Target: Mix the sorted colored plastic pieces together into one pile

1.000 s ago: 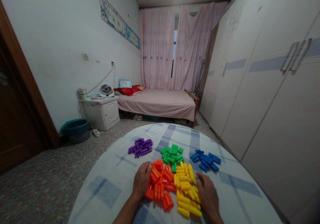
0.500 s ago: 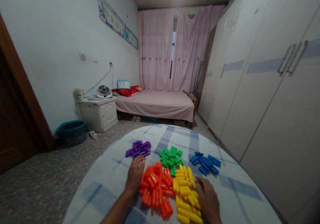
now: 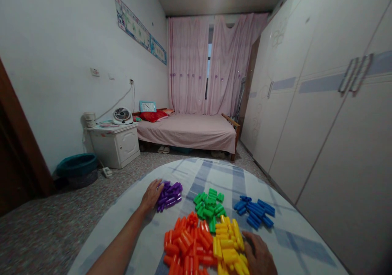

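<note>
Five heaps of small plastic blocks lie on a round table covered by a white and blue checked cloth point(image 3: 214, 173). My left hand point(image 3: 150, 195) reaches out to the purple heap point(image 3: 170, 194) and rests against its left side, fingers curved and apart. My right hand point(image 3: 260, 255) lies flat beside the yellow heap point(image 3: 228, 242) at its right edge, fingers extended. The orange heap point(image 3: 188, 242) sits left of the yellow one. Green blocks point(image 3: 210, 203) and blue blocks point(image 3: 254, 208) lie further back.
Beyond the table stands a bed with a pink cover point(image 3: 190, 130), a white bedside cabinet point(image 3: 113, 144) with a small fan on it, and a teal basin point(image 3: 73, 166) on the floor. Tall wardrobe doors point(image 3: 321, 115) line the right wall.
My left hand left the orange heap and moved forward and left to the purple heap. My right hand stayed by the yellow heap. The view tilted up slightly.
</note>
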The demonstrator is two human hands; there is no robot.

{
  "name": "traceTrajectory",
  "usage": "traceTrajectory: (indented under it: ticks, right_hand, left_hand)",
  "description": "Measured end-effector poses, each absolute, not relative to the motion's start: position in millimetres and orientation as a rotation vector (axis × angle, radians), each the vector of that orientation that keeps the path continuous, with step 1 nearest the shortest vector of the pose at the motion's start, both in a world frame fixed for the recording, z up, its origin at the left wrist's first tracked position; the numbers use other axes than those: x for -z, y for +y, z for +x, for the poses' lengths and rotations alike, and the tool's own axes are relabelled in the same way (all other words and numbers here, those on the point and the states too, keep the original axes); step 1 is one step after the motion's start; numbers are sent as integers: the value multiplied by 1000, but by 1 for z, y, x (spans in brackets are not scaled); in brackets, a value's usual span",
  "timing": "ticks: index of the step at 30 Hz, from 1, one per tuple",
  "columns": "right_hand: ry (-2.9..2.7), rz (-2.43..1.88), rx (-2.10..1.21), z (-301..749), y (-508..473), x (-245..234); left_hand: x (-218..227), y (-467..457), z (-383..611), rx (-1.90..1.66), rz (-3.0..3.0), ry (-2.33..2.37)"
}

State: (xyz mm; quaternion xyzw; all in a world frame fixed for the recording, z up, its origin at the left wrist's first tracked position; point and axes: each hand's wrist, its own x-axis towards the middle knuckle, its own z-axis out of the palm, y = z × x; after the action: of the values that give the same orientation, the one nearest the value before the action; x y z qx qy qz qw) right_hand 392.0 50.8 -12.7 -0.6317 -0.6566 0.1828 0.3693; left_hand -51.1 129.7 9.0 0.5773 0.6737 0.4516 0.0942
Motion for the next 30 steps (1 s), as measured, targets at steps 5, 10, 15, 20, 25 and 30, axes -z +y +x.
traceTrajectory:
  ticks: [5,10,15,20,25,30]
  right_hand:
    - [-1722,-1593,-470,395,54,16]
    - [-1741,-1608,-460,393,53,13]
    - [-1741,-1616,-445,391,51,9]
    - [-1737,-1620,-466,391,48,7]
    - [-1738,-1621,-492,391,47,5]
    - [-1732,-1628,-509,391,46,5]
  left_hand:
    - [-9,143,-48,-1328,1567,1858]
    - [-12,136,-41,-1325,1652,1719]
    - [-12,122,-26,-1280,1695,1678]
    - [-14,103,1,-1322,1678,1589]
    - [-25,85,23,-1263,1745,1535]
    - [-36,103,13,-1254,1722,1709]
